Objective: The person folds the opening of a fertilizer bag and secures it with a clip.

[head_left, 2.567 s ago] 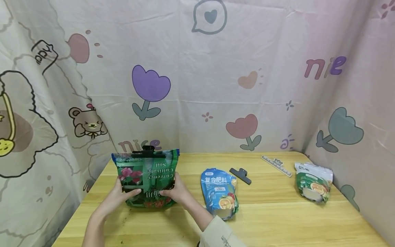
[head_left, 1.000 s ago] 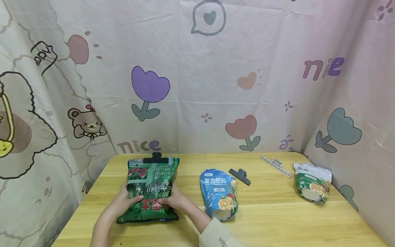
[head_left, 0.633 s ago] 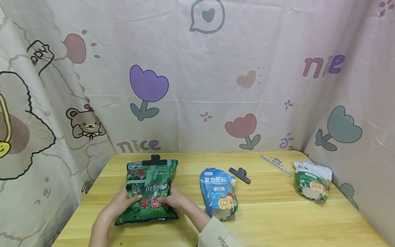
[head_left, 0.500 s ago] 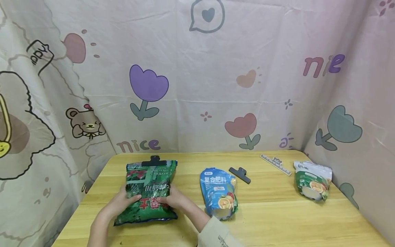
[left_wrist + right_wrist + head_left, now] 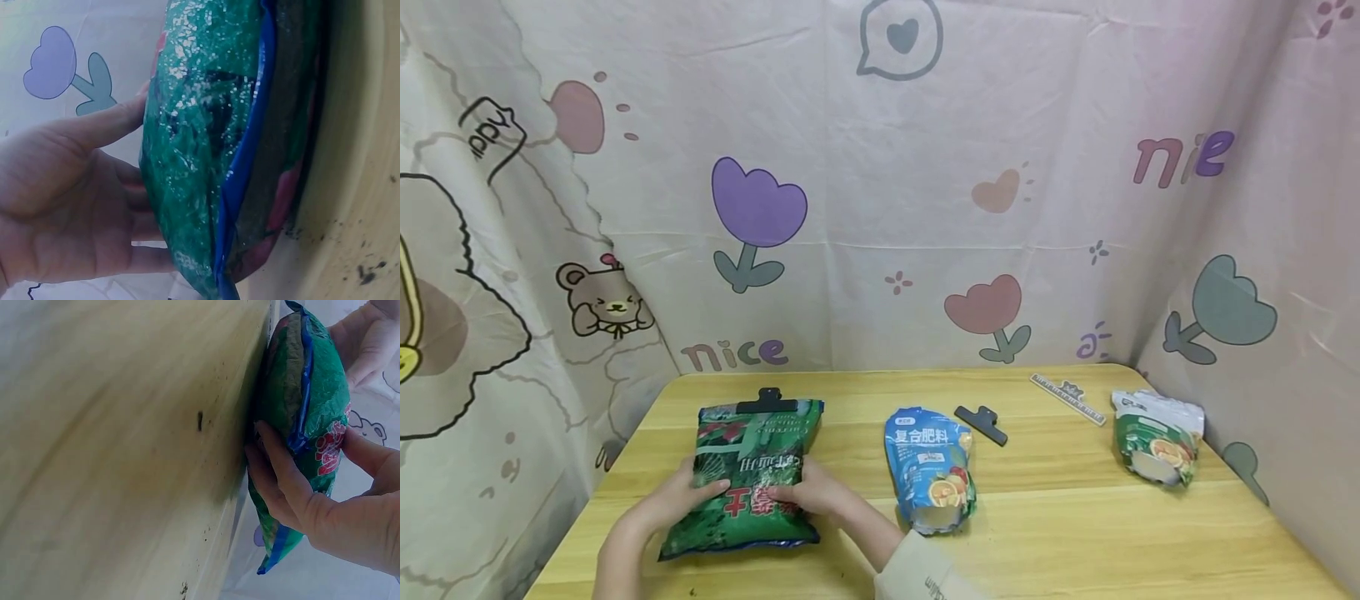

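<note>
A green soil bag (image 5: 722,529) with pink flowers and red lettering lies on the left of the table, its far end closed by a black bag clip (image 5: 767,403). My left hand (image 5: 672,502) grips its left side, thumb on the upper face. On the opposite side, my right hand (image 5: 820,490) holds the bag, thumb on top. In the left wrist view, the left palm (image 5: 69,206) faces the bag's bulging side (image 5: 194,150), the far fingers partly hidden behind it. The right wrist view shows right fingers (image 5: 284,478) reaching under the bag (image 5: 328,381) near the tabletop.
Right of the soil bag lies a blue fertilizer pouch (image 5: 928,471), with a second black clip (image 5: 982,425) beyond it. A white ruler-shaped clip (image 5: 1067,398) and a green-and-white pouch (image 5: 1156,442) are far right. Dark crumbs (image 5: 369,272) dot the wooden table (image 5: 1075,533).
The soil bag has gone from standing more upright to lying flatter, its lower end nearer me. In the last half second both hands shift it slightly left and toward me.
</note>
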Tool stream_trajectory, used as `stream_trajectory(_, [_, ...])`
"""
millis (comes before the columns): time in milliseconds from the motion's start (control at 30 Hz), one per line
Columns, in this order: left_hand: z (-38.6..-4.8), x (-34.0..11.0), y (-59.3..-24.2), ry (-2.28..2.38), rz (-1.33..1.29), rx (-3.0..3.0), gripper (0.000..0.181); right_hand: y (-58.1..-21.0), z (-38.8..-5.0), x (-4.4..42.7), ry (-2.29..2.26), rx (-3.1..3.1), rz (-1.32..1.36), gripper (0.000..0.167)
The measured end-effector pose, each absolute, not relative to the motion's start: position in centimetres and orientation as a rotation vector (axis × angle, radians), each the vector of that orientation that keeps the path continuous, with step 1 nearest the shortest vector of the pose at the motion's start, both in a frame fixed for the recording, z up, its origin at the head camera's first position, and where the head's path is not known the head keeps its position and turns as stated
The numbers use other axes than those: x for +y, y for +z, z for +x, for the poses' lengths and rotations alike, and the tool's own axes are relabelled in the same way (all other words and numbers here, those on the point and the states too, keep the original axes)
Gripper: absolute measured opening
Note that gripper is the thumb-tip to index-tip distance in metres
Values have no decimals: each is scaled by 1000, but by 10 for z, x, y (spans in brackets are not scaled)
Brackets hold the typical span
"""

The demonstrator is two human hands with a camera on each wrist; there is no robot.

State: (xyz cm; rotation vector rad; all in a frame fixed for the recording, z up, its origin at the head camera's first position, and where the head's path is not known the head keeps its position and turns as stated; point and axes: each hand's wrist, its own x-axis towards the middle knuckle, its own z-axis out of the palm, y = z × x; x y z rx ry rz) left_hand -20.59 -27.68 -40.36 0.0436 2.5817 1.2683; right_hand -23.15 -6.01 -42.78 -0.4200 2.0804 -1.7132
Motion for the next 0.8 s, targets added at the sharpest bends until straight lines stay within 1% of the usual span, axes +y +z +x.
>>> stream_trajectory(167, [-204,-282,-400,1263,78,2573,85,-428,-230,-64,-1713,2068,-428,37])
stream_trajectory(400, [-204,-287,-397,1193,29,2567,91,-429,-230,-68,-1719,2033,-400,37])
stream_trajectory(800, [-210,-291,-401,1194,25,2570,91,-431,-232,-69,-1736,1986,-365,40])
